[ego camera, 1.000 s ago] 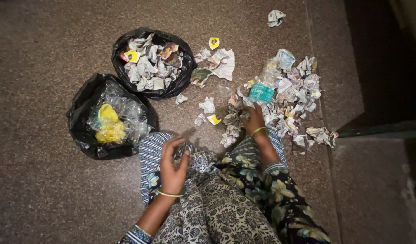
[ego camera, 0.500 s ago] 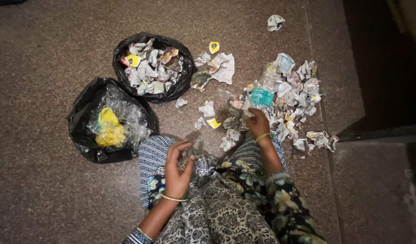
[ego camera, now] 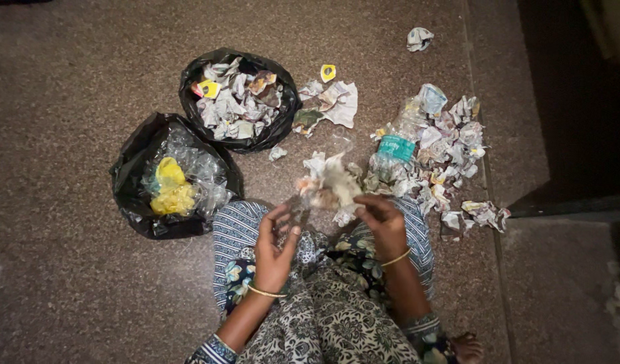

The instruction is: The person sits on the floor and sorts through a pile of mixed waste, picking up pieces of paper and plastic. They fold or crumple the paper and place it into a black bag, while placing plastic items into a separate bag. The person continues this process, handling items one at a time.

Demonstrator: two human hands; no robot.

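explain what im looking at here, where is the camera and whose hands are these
This single picture comes from a camera worn on a person's head, looking down at their own lap and hands. There is no machine; the person sits on a speckled brown stone floor in patterned clothing.

The right hand holds up a crumpled wad of newspaper in its fingers. The left hand is raised beside it, fingers half curled; whether it touches anything is hard to tell.

To the right lies a loose pile of crumpled paper scraps with a crushed clear plastic bottle with a teal label lying in it. To the left stand two open black plastic bags: the farther bag holds crumpled paper, the nearer bag holds clear plastic and something yellow.
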